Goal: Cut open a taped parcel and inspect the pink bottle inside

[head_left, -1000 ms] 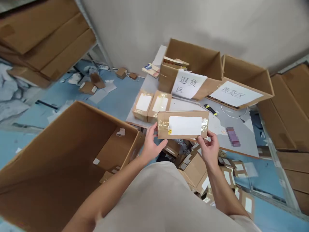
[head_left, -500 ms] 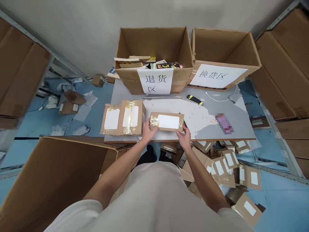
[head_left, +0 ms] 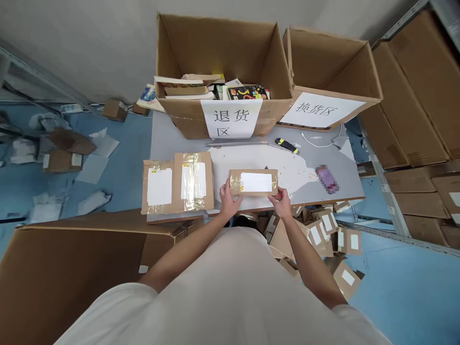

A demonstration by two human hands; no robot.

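Note:
A small taped cardboard box with a white label is between my hands, over the front part of the table. My left hand grips its lower left corner. At the lower right corner my right hand closes on it. A small red item shows at my right fingers; its kind is mostly hidden. Left of my left hand, two larger taped boxes stand side by side: a labelled box and another box. A black and yellow utility knife lies behind the held box.
On the table's back edge stand an open carton of books and a second open carton, both with paper signs. A blurred purple item lies at right. A large open carton is at left; several parcels lie on the floor.
The view has shifted, moving the table and cartons somewhat left in the picture. Both hands keep hold of the small box, which sits slightly farther from the two larger boxes.

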